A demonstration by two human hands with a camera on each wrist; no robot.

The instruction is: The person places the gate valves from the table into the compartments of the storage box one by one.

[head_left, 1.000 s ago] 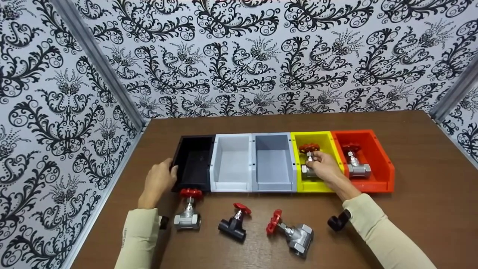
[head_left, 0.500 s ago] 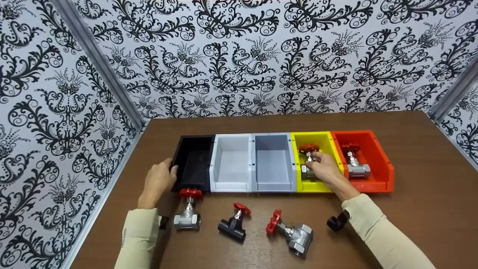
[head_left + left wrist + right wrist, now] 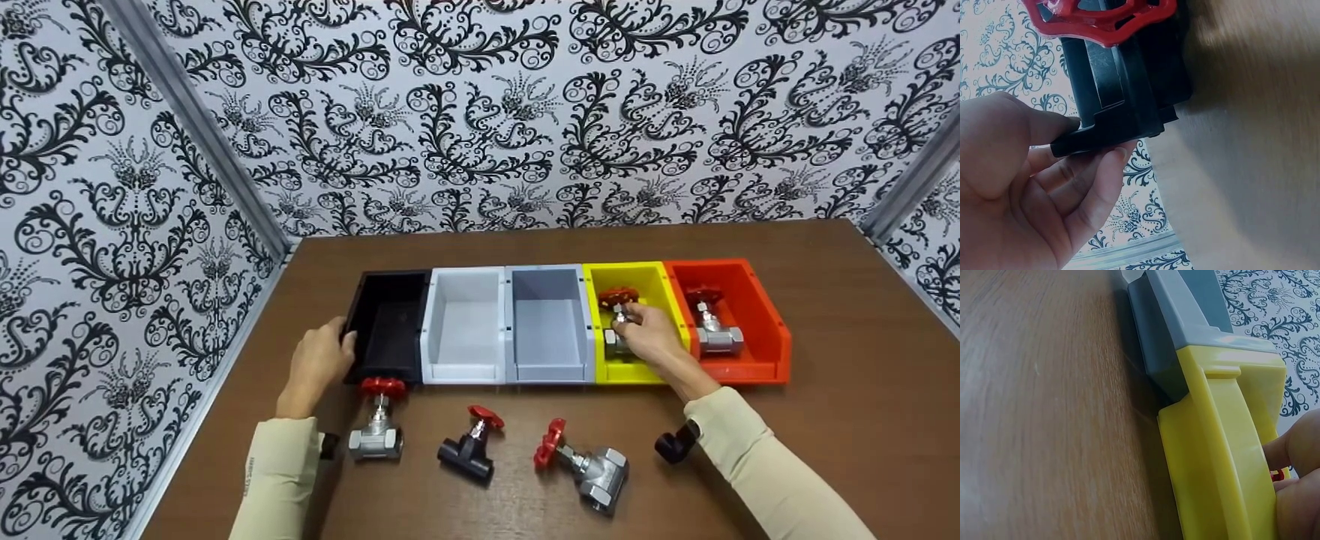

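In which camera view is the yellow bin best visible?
The head view shows the yellow bin uncropped, from above, though the right hand covers part. The right wrist view shows it cropped; the left wrist, not at all.

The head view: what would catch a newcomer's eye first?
Probably the patterned wall behind the table, then the bright yellow bin and red bin at the row's right end. The right hand holds a valve in the yellow one; three more red-wheeled valves lie in front.
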